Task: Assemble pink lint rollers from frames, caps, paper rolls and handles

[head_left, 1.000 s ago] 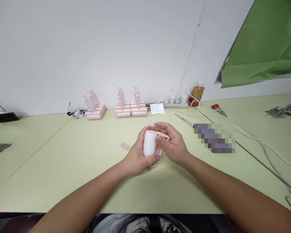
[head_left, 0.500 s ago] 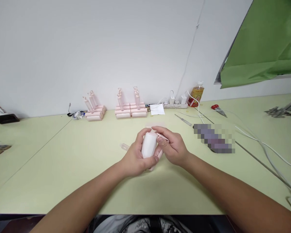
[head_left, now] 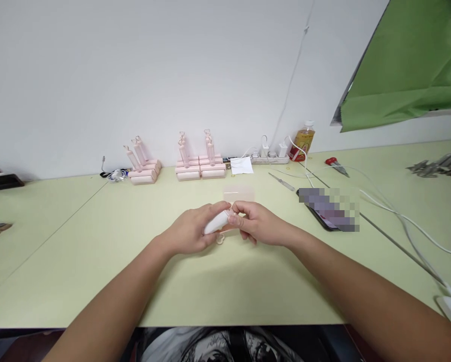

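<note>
Appearance: smooth, rounded white-and-pink plastic casing [head_left: 215, 223], tilted, partly covered.
Left hand [head_left: 191, 229]: wrapped over its white side.
Right hand [head_left: 257, 223]: thumb and forefinger pinching its pink end.

Slants bare left forearm [head_left: 120, 291] in from lower left and right forearm [head_left: 353, 289] from lower right, holding left hand [head_left: 191, 230] back-upward, fingers curved, close to right hand [head_left: 261, 224], bent-fingered, near mid-frame
</note>
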A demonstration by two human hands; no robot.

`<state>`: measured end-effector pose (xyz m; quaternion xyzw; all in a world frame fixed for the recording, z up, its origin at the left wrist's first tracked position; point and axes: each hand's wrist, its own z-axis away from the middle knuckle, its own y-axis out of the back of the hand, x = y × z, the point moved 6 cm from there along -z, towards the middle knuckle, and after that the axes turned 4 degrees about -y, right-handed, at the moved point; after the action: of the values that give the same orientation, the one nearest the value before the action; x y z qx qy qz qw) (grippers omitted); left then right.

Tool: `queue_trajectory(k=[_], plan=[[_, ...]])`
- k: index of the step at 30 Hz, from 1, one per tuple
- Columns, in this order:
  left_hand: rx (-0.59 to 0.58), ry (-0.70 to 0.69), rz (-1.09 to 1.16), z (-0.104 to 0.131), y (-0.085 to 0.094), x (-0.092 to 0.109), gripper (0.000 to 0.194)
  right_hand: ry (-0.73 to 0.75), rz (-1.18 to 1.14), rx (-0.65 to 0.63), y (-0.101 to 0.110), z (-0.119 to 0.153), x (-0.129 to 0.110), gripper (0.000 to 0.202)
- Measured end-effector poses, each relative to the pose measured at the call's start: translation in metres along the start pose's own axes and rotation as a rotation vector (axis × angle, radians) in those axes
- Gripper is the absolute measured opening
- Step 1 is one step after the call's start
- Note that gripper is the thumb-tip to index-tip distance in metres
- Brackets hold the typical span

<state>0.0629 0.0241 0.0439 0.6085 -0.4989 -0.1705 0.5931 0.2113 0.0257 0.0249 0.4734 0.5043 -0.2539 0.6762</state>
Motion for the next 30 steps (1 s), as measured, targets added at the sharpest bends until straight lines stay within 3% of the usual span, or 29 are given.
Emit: queue_trajectory(k=[4, 9, 13, 16, 19, 25, 30], plan=[[-0.009, -0.012, -0.196, 0.001, 0.0, -0.003, 0.061, -0.085, -0.203, -0.08, -0.003, -0.003, 0.005, 0.044], [0.016, -0.062, -0.22, 0.002, -0.002, -0.002, 0.058, -0.124, -0.337, -0.087, -0.003, -0.008, 0.013, 0.047], [0.051, 0.063, -0.146, 0.0, -0.003, -0.006, 0.063, -0.126, -0.327, -0.039, -0.003, -0.009, 0.014, 0.048], [0.112, 0.164, -0.059, -0.001, -0.002, -0.007, 0.06, -0.043, -0.256, 0.031, -0.004, -0.007, 0.01, 0.044], [0.168, 0.174, -0.027, -0.001, 0.004, -0.004, 0.051, 0.067, -0.182, 0.104, -0.004, -0.005, 0.005, 0.038], [0.2, 0.0, -0.01, 0.0, 0.017, 0.006, 0.05, 0.406, 0.075, 0.239, 0.004, 0.005, -0.012, 0.028], [0.204, -0.111, -0.008, 0.0, 0.013, 0.003, 0.059, 0.482, 0.194, 0.256, 0.005, 0.008, -0.018, 0.024]])
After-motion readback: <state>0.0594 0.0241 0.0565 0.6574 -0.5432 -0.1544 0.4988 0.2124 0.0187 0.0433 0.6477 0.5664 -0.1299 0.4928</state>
